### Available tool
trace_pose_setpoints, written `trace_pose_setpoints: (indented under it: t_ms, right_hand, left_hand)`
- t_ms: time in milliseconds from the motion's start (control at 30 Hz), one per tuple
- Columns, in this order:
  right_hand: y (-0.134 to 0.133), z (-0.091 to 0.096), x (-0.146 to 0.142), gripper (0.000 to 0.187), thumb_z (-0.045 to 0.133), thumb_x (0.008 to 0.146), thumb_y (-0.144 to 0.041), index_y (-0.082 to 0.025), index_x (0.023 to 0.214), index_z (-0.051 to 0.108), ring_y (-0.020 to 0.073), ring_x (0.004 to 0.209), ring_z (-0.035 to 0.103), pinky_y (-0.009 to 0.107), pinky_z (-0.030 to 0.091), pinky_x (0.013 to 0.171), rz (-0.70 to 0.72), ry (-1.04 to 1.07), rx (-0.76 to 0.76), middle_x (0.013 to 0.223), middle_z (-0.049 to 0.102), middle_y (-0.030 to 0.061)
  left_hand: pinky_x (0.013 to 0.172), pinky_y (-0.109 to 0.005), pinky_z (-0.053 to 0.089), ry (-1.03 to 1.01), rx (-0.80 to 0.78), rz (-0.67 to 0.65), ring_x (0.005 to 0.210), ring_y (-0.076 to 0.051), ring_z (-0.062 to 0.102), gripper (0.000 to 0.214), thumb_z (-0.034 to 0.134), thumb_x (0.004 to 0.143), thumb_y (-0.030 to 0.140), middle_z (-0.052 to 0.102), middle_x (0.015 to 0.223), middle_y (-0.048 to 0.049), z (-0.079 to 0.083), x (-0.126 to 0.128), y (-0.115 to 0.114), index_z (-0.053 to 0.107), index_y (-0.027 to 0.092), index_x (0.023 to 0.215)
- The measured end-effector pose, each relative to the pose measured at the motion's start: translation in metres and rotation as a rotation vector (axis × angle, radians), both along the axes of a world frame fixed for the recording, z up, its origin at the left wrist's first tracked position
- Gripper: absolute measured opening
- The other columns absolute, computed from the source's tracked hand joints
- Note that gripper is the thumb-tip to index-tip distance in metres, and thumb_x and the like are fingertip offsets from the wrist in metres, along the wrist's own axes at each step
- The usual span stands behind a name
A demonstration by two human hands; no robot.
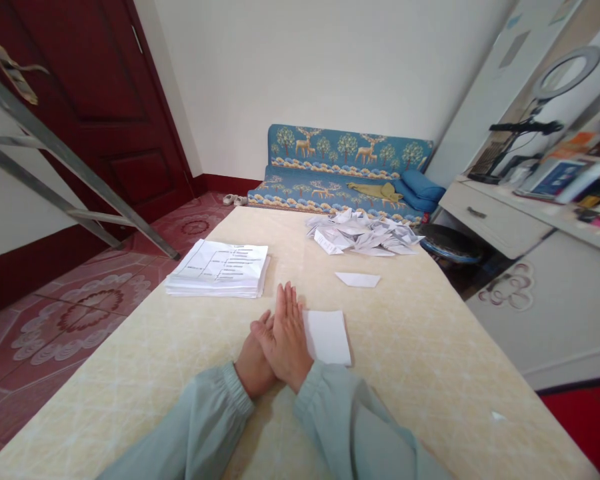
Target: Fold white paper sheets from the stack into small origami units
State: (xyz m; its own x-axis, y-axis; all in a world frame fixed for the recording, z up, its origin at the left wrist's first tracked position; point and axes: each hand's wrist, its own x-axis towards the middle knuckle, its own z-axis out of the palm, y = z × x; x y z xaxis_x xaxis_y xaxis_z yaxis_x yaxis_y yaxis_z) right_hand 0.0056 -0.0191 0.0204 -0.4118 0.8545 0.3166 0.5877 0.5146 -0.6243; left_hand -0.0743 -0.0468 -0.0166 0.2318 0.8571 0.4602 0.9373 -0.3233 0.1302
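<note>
A folded white sheet of paper [327, 338] lies flat on the table just right of my hands. My right hand [289, 337] is laid flat with its fingers stretched forward along the paper's left edge. Under and beside it rests my left hand [257, 363], its fingers partly covered by the right one; what shows of them looks extended. Neither hand visibly grips anything. Beyond the sheet is a single folded paper piece [359, 279] with slanted ends.
A stack of printed sheets [217, 269] sits at the left of the cream table [415, 373]. Several folded white papers form a pile [363, 233] at the far right. A blue patterned sofa [325, 180], a metal ladder [80, 160] and a white cabinet [525, 313] surround the table.
</note>
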Motion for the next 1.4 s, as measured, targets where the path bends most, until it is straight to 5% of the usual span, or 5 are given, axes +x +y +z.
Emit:
trace_pose_setpoints:
  t_ms: [233, 533, 733, 1067, 1400]
  right_hand:
    - [0.010, -0.006, 0.029, 0.076, 0.040, 0.087, -0.047, -0.005, 0.145, 0.014, 0.0289, 0.141, 0.001, 0.052, 0.012, 0.111, 0.040, -0.173, 0.025, 0.152, 0.010, 0.0173]
    - [0.025, -0.013, 0.088, 0.071, 0.036, 0.090, -0.050, -0.013, 0.146, 0.014, 0.0262, 0.141, -0.001, 0.051, 0.010, 0.111, 0.036, -0.431, 0.120, 0.154, 0.006, 0.0124]
    - [0.033, -0.015, 0.120, 0.056, 0.030, 0.094, -0.036, -0.014, 0.145, 0.021, 0.0228, 0.141, 0.011, 0.050, 0.014, 0.111, 0.014, -0.540, 0.129, 0.152, 0.018, 0.0087]
    - [0.040, -0.011, 0.121, 0.049, 0.047, 0.083, -0.015, -0.012, 0.132, 0.042, 0.0233, 0.110, 0.050, 0.039, 0.041, 0.095, -0.071, -0.237, 0.147, 0.117, 0.059, 0.0125]
    - [0.045, -0.013, 0.129, 0.036, 0.047, 0.077, -0.014, -0.020, 0.107, 0.066, 0.0169, 0.074, 0.058, 0.028, 0.046, 0.070, -0.216, -0.036, 0.095, 0.083, 0.063, 0.0040]
  left_hand:
    - [0.110, -0.043, 0.022, 0.118, -0.115, -0.099, 0.137, -0.025, 0.024, 0.054, 0.044, 0.087, 0.030, 0.032, 0.148, -0.0097, 0.015, -0.003, 0.000, 0.035, 0.019, 0.140]
    - [0.109, -0.042, 0.024, 0.124, -0.192, -0.045, 0.137, -0.021, 0.027, 0.050, 0.034, 0.092, 0.029, 0.031, 0.148, -0.0059, 0.024, -0.001, -0.001, 0.031, 0.019, 0.141]
    - [0.109, -0.041, 0.025, 0.119, -0.168, -0.037, 0.136, -0.020, 0.028, 0.049, 0.034, 0.093, 0.034, 0.032, 0.148, -0.0047, 0.022, -0.001, -0.001, 0.031, 0.022, 0.141]
    - [0.110, -0.045, 0.025, 0.082, -0.229, -0.043, 0.137, -0.022, 0.026, 0.049, 0.035, 0.093, 0.034, 0.030, 0.149, -0.0052, 0.023, -0.001, 0.001, 0.032, 0.021, 0.140]
    - [0.109, -0.049, 0.029, -0.078, -0.198, -0.115, 0.138, -0.025, 0.024, 0.041, 0.042, 0.091, 0.025, 0.030, 0.148, -0.0127, 0.027, -0.001, 0.003, 0.046, 0.019, 0.131]
